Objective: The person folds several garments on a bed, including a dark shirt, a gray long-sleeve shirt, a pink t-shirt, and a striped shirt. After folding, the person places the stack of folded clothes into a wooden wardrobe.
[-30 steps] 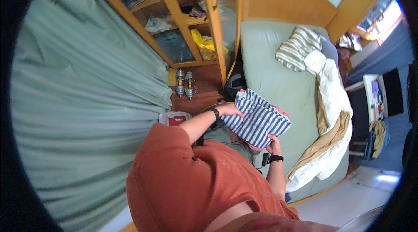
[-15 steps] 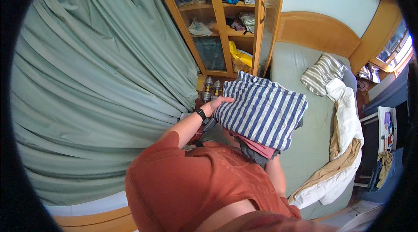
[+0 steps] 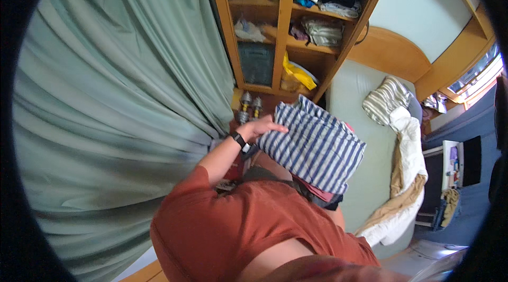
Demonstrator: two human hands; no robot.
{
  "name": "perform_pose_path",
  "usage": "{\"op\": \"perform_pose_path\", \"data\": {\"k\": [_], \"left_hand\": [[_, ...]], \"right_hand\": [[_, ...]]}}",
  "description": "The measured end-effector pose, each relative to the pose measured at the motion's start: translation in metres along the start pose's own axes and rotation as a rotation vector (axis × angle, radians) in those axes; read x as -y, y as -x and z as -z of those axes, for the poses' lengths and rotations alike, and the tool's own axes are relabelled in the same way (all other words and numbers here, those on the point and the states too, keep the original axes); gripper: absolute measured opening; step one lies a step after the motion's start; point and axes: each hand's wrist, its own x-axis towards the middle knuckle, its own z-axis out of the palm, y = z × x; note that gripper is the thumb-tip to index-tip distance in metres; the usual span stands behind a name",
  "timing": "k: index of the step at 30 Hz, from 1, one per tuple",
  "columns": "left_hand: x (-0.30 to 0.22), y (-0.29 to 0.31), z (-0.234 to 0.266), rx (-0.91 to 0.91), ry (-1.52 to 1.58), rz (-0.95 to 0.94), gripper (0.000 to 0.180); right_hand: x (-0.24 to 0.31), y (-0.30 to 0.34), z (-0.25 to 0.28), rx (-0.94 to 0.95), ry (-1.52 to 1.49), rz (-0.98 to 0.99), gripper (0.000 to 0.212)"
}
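Observation:
A stack of folded clothes is held in front of my body, topped by a blue-and-white striped cloth (image 3: 315, 144). Beneath it show the edges of a pink folded garment (image 3: 317, 192) and some dark grey ones. My left hand (image 3: 262, 127), with a black watch at the wrist, grips the stack's left edge, thumb on top of the stripes. My right forearm (image 3: 337, 217) reaches under the stack's near right side; the pile hides that hand and its fingers.
Ahead stands a wooden wardrobe (image 3: 288, 23) with its right door open and clothes on its shelves. Dumbbells (image 3: 245, 108) lie on the floor by the green curtain (image 3: 121, 112). On the right is a bed (image 3: 354, 139) with a striped pillow (image 3: 387, 99) and crumpled bedding (image 3: 405, 176).
My view has turned slightly, and the wardrobe's open side shows wider. Both arms still carry the stack, which sits a little lower in view and tilts slightly differently.

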Motion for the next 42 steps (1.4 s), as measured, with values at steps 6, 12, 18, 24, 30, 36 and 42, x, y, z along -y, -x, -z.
{"op": "perform_pose_path", "data": {"k": [6, 12, 18, 24, 30, 36, 42], "left_hand": [[0.001, 0.007, 0.017, 0.028, -0.019, -0.083, 0.061], [0.024, -0.036, 0.029, 0.173, -0.054, -0.069, 0.065], [0.052, -0.086, 0.057, 0.331, -0.034, 0.046, 0.052], [0.069, -0.158, 0.060, 0.532, -0.120, 0.057, 0.066], [0.065, -0.177, 0.042, 0.624, -0.183, 0.050, 0.067], [0.083, -0.181, 0.025, 0.643, -0.168, -0.017, 0.057], [0.084, -0.203, -0.020, 0.672, -0.763, -0.067, 0.050]], "right_hand": [[-0.030, -0.002, -0.068, 0.012, 0.001, 0.050, 0.096], [-0.074, 0.002, -0.129, -0.045, -0.033, 0.110, 0.098], [-0.103, 0.039, -0.156, -0.252, -0.042, 0.149, 0.100], [-0.134, 0.065, -0.148, -0.521, -0.063, 0.191, 0.102], [-0.138, 0.090, -0.091, -0.669, -0.031, 0.260, 0.103], [-0.126, 0.110, -0.076, -0.192, -0.588, 0.264, 0.094], [-0.117, 0.098, -0.086, -0.487, 0.384, 0.179, 0.072]]}}
